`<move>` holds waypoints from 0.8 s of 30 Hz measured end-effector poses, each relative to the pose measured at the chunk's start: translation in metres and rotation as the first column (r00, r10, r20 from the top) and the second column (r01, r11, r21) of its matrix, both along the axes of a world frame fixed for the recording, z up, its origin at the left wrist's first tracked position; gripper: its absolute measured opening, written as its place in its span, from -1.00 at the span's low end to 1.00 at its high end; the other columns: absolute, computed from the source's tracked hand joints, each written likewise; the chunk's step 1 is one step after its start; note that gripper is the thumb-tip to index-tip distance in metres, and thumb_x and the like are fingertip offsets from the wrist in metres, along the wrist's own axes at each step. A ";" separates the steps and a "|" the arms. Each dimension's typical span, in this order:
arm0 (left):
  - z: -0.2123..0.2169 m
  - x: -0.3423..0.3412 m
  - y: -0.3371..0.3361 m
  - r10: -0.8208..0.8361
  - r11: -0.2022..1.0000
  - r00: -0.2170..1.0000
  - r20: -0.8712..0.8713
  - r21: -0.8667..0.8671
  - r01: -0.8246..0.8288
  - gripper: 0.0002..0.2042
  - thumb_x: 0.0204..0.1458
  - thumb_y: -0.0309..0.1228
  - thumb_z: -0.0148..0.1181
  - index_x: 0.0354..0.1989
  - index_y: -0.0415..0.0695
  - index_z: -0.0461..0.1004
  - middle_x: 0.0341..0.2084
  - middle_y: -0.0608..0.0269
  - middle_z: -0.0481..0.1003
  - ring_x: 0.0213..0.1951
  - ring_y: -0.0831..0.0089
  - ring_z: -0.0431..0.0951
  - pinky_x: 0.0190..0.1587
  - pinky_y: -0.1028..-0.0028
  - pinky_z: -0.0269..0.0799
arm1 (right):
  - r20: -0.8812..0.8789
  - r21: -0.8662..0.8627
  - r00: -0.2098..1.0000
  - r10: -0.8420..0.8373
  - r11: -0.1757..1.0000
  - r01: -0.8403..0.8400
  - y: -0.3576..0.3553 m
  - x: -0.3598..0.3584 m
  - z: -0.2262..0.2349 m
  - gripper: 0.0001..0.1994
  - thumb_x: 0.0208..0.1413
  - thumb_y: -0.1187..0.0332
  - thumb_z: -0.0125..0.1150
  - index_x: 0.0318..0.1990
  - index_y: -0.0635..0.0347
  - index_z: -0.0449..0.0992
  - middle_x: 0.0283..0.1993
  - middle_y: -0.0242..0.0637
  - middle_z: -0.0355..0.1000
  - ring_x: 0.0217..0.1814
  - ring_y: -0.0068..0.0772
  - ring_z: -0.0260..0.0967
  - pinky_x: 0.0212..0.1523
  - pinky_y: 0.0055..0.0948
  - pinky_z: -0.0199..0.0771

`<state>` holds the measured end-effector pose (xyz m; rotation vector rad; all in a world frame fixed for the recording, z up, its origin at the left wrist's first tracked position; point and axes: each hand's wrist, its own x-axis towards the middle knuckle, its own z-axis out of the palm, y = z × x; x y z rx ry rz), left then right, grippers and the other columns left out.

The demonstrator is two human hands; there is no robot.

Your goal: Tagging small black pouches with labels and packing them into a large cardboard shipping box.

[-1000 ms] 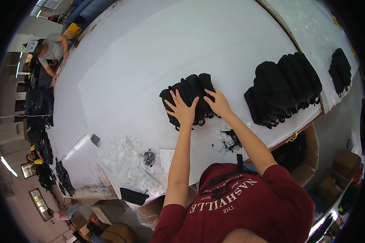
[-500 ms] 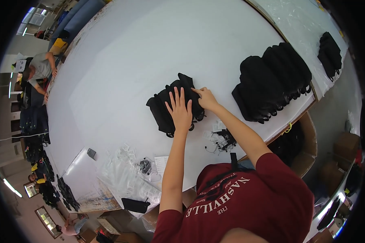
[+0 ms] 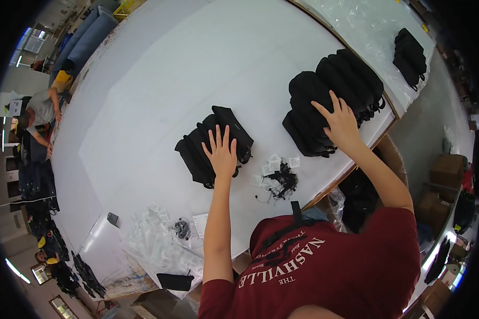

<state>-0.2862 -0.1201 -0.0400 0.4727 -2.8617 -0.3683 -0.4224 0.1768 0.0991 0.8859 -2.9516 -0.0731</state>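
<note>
A small overlapping row of black fabric pouches point(image 3: 193, 162) lies on the white table point(image 3: 197, 64) in front of me. My left hand point(image 3: 221, 159) rests on this row, fingers spread. To the right, a larger bunch of black pouches point(image 3: 308, 87), with small loops along its near edge, sits by the table's edge. My right hand point(image 3: 341, 126) is over its near side, fingers apart and gripping nothing; whether it presses on the fabric is hard to tell. Between the two groups, closer to me, is a tangle of black strings point(image 3: 287, 181) with white paper tags point(image 3: 274, 164).
Clear plastic bags point(image 3: 154, 234), a dark string bundle point(image 3: 182, 229) and a single black pouch point(image 3: 174, 282) lie at the near left. More pouches point(image 3: 410, 57) are on plastic sheeting at far right. An open carton point(image 3: 391, 154) stands below the table edge. Another person point(image 3: 40, 109) leans at the far left.
My right hand has left the small row and moved right to the larger bunch. My left hand stays on the small row. The whole view has shifted slightly.
</note>
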 end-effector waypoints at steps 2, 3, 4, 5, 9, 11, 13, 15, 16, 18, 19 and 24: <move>-0.001 -0.001 0.001 -0.008 1.000 1.000 -0.005 0.007 0.008 -0.55 0.22 -0.10 -0.19 0.29 0.21 0.14 0.31 0.33 0.06 0.36 0.23 -0.07 0.30 -0.04 -0.35 | -0.023 -0.004 0.999 0.037 0.999 -0.037 0.003 -0.009 -0.003 -0.30 -0.29 0.38 0.37 0.14 -0.28 0.32 0.28 -0.10 0.07 0.17 0.01 0.17 0.07 -0.17 0.32; -0.001 0.001 -0.001 -0.007 1.000 1.000 -0.007 0.007 0.007 -0.55 0.21 -0.10 -0.18 0.29 0.21 0.14 0.31 0.33 0.06 0.36 0.24 -0.08 0.30 -0.04 -0.35 | 0.042 -0.038 0.999 0.021 0.999 -0.019 -0.001 -0.014 0.002 -0.36 -0.27 0.39 0.34 0.10 -0.24 0.35 0.22 -0.13 0.14 0.09 -0.07 0.25 -0.03 -0.24 0.38; 0.000 0.001 -0.002 -0.008 1.000 1.000 -0.007 0.002 0.008 -0.55 0.21 -0.10 -0.18 0.29 0.21 0.14 0.31 0.33 0.06 0.36 0.25 -0.08 0.30 -0.04 -0.35 | 0.109 -0.069 0.994 0.007 0.998 0.001 -0.006 -0.016 0.009 -0.42 -0.25 0.39 0.31 0.06 -0.19 0.38 0.16 -0.16 0.21 0.00 -0.15 0.32 -0.12 -0.31 0.45; 0.000 0.000 -0.002 -0.010 1.000 1.000 -0.007 -0.003 0.010 -0.55 0.21 -0.10 -0.17 0.29 0.21 0.14 0.31 0.33 0.06 0.36 0.25 -0.08 0.30 -0.04 -0.35 | 0.073 -0.121 0.997 0.026 0.993 -0.017 -0.010 -0.018 0.018 -0.53 -0.19 0.38 0.27 -0.01 -0.09 0.41 0.05 -0.15 0.28 -0.12 -0.18 0.37 -0.18 -0.34 0.47; -0.002 0.005 -0.006 0.004 0.999 0.998 -0.055 -0.033 -0.006 -0.55 0.17 -0.13 -0.08 0.26 0.18 0.19 0.29 0.32 0.10 0.34 0.24 -0.03 0.30 0.00 -0.32 | 0.012 -0.492 0.993 0.117 0.865 -0.096 -0.048 0.003 0.039 -0.56 -0.16 0.43 0.26 -0.03 -0.03 0.41 -0.07 -0.17 0.33 -0.17 -0.13 0.38 -0.21 -0.29 0.45; -0.001 0.007 -0.007 0.009 0.999 0.999 -0.054 -0.039 -0.011 -0.55 0.17 -0.13 -0.08 0.26 0.19 0.19 0.30 0.31 0.09 0.34 0.24 -0.02 0.31 0.01 -0.32 | -0.032 -0.719 0.990 0.134 0.685 -0.116 -0.078 0.019 0.031 -0.58 -0.16 0.46 0.26 -0.05 0.00 0.42 -0.07 -0.18 0.34 -0.15 -0.06 0.38 -0.21 -0.26 0.43; 0.002 0.006 -0.007 0.028 1.000 0.999 -0.018 -0.003 -0.028 -0.54 0.18 -0.12 -0.09 0.26 0.18 0.18 0.30 0.30 0.09 0.34 0.25 -0.04 0.31 0.01 -0.33 | 0.067 -0.769 0.988 0.137 0.638 -0.036 -0.111 0.034 -0.009 -0.60 -0.15 0.47 0.25 -0.06 0.05 0.41 -0.01 -0.14 0.32 -0.11 0.00 0.37 -0.15 -0.29 0.42; 0.006 -0.005 0.003 0.023 0.997 1.000 -0.017 0.081 -0.021 -0.54 0.18 -0.11 -0.11 0.27 0.16 0.18 0.30 0.29 0.08 0.35 0.24 -0.05 0.31 0.00 -0.34 | 0.141 -0.694 0.980 0.139 0.720 -0.002 -0.130 0.039 -0.085 -0.56 -0.12 0.43 0.24 0.01 -0.01 0.36 0.12 -0.14 0.23 0.01 -0.02 0.31 -0.13 -0.28 0.44; 0.009 -0.011 0.008 0.030 0.986 0.999 -0.016 0.162 -0.028 -0.54 0.19 -0.11 -0.12 0.27 0.15 0.17 0.30 0.29 0.08 0.35 0.22 -0.06 0.31 0.00 -0.35 | 0.273 -0.596 0.949 0.154 0.802 0.041 -0.135 0.042 -0.127 -0.53 -0.12 0.44 0.21 0.04 -0.01 0.34 0.16 -0.09 0.19 0.09 -0.01 0.25 -0.04 -0.23 0.41; 0.011 -0.015 0.013 0.033 0.990 0.999 -0.020 0.135 -0.031 -0.53 0.21 -0.11 -0.16 0.29 0.11 0.12 0.31 0.28 0.06 0.35 0.18 -0.08 0.30 -0.02 -0.34 | 0.274 -0.617 0.942 0.192 0.787 0.019 -0.141 0.053 -0.150 -0.53 -0.12 0.44 0.19 0.05 0.00 0.33 0.17 -0.08 0.18 0.10 0.00 0.24 0.02 -0.20 0.37; 0.011 -0.018 0.014 0.025 0.995 1.000 -0.012 0.097 -0.024 -0.52 0.21 -0.12 -0.17 0.30 0.10 0.11 0.31 0.28 0.05 0.35 0.16 -0.08 0.30 -0.02 -0.33 | 0.269 -0.630 0.936 0.228 0.776 -0.008 -0.143 0.056 -0.153 -0.52 -0.12 0.43 0.17 0.05 0.01 0.32 0.18 -0.07 0.17 0.12 0.01 0.23 0.07 -0.17 0.33; -0.001 -0.028 0.020 -0.039 0.999 0.999 -0.026 0.025 0.040 -0.48 0.21 -0.14 -0.17 0.31 -0.07 0.07 0.31 0.27 0.07 0.35 0.21 -0.04 0.31 0.00 -0.36 | 0.494 -0.763 0.827 0.269 0.591 0.263 -0.132 0.022 -0.147 -0.62 -0.08 0.41 0.13 -0.02 0.10 0.37 -0.03 -0.24 0.34 -0.03 -0.13 0.31 -0.03 -0.28 0.33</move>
